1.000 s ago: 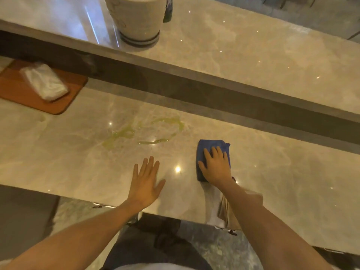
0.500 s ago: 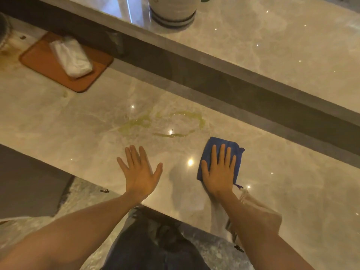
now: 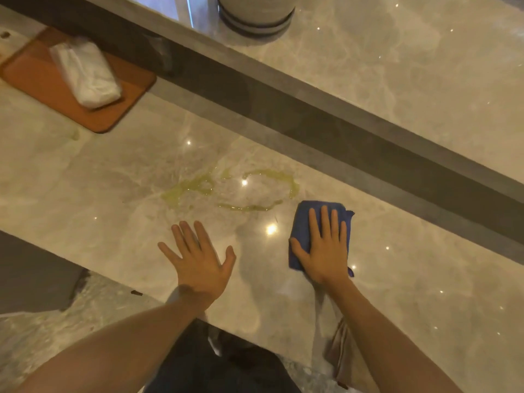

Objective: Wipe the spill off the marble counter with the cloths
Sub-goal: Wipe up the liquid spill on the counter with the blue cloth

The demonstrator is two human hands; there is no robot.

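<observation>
The blue cloth (image 3: 304, 222) looks soft and limp; right hand (image 3: 326, 248) presses it flat, fingers spread; left hand (image 3: 198, 256) splayed, empty.

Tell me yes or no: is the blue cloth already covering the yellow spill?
No, the blue cloth under the right hand lies just beside the yellow spill, which is still uncovered.

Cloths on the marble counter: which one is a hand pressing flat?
The folded blue cloth, flat under the right hand just right of the yellow-green spill. The beige cloth hangs untouched over the counter's near edge.
</observation>
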